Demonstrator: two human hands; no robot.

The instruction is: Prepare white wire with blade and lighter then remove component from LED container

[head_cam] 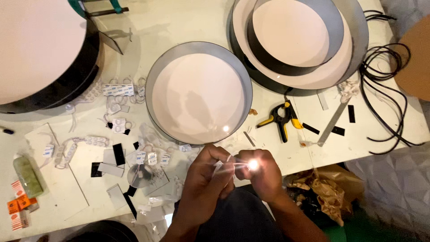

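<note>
My left hand (207,175) and my right hand (262,172) meet just in front of the table's near edge. Both pinch a small white LED module (226,166) with thin wires. A bright point of light (253,164) glows at my right fingertips. Just beyond my hands lies a round shallow tray (244,85) with a grey rim and a white inside.
Strings of white LED modules (118,89) and black and white offcuts (118,154) litter the table on the left. A yellow and black spring clamp (282,118) lies to the right. Larger nested round trays (354,49) stand at the back, black cables (385,80) at far right.
</note>
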